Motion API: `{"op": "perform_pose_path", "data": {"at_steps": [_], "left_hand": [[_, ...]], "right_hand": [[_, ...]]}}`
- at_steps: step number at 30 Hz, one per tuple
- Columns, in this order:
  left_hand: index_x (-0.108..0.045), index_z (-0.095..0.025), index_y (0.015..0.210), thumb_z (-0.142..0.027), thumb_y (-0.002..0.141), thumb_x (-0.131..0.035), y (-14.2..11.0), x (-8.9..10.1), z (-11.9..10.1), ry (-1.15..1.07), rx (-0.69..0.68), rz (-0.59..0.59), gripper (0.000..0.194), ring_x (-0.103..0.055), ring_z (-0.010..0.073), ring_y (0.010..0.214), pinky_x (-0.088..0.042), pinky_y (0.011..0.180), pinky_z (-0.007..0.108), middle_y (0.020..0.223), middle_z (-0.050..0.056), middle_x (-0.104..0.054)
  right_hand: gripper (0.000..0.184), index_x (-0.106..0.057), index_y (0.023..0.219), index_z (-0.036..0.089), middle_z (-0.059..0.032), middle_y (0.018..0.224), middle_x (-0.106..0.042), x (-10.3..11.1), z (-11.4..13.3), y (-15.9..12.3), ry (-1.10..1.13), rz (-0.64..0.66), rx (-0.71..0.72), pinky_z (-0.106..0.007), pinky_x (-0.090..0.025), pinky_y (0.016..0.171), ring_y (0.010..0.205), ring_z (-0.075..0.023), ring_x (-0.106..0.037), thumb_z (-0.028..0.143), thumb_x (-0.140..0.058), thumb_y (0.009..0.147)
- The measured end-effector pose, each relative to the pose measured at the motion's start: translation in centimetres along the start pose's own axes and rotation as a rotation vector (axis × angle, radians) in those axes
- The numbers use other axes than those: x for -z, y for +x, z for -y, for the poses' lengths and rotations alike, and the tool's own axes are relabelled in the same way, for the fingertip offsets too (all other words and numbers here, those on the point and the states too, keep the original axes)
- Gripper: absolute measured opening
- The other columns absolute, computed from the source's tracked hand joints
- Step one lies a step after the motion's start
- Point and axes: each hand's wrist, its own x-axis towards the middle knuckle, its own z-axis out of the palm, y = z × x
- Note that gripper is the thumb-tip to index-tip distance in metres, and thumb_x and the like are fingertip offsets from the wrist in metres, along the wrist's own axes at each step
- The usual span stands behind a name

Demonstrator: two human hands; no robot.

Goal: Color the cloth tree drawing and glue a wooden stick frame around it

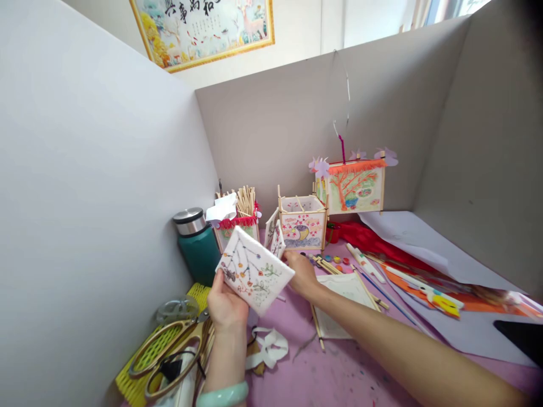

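Observation:
My left hand (229,302) grips a white square panel (254,271) by its lower left edge. The panel is tilted and painted with branches, small orange and blue flowers and green leaves. Beyond it, my right hand (300,274) reaches forward, its fingers closed at the edge of a second painted panel (278,240); the fingertips are partly hidden. Behind that panel stands a stick-framed lantern box (302,230) with a painted front and an open top. Under my right forearm lies a flat stick frame (343,316) with a pale sheet in it.
To the left are a green thermos (195,249), gold-handled scissors (169,345) and yellow foam netting (131,379). A decorated box holds wooden sticks (246,200). A finished-looking lantern (356,189) hangs at the back. Red cloth (360,237), markers (365,263) and paper (479,322) lie right. Grey partitions (275,124) surround the table.

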Motion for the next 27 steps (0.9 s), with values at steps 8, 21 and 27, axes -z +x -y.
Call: {"op": "perform_pose_path", "data": {"at_steps": [8,21,27], "left_hand": [[-0.063,-0.017,0.084,-0.019,0.076,-0.059,-1.6,-0.6,2.6,0.167,0.059,0.135,0.009,-0.066,0.0154,0.078,-0.050,0.080,0.033,0.082,0.002,-0.071],[-0.064,-0.015,0.097,-0.043,0.075,-0.061,-3.9,-0.5,6.0,0.780,0.098,0.468,0.036,-0.059,0.0132,0.067,-0.048,0.056,0.023,0.089,0.008,-0.065],[-0.069,-0.018,0.084,-0.034,0.068,-0.067,-4.8,0.4,8.1,1.176,0.012,0.583,0.024,-0.056,0.0138,0.052,-0.037,0.042,0.020,0.069,0.006,-0.066]], "right_hand": [[0.047,-0.065,0.084,0.016,-0.0033,0.073,-0.066,7.6,-2.2,-4.5,0.308,0.191,-0.069,-0.023,-0.038,0.049,0.052,-0.0126,-0.055,0.042,-0.027,0.092],[0.032,-0.051,0.068,0.019,0.0053,0.046,-0.047,12.9,-6.9,-11.9,0.561,-0.003,-0.373,-0.020,-0.032,0.039,0.040,-0.0091,-0.043,0.048,-0.052,0.082],[0.035,-0.047,0.066,0.020,0.0044,0.045,-0.050,14.1,-8.5,-11.7,0.619,-0.081,-0.469,-0.021,-0.037,0.042,0.041,-0.0098,-0.046,0.051,-0.054,0.080]]}}
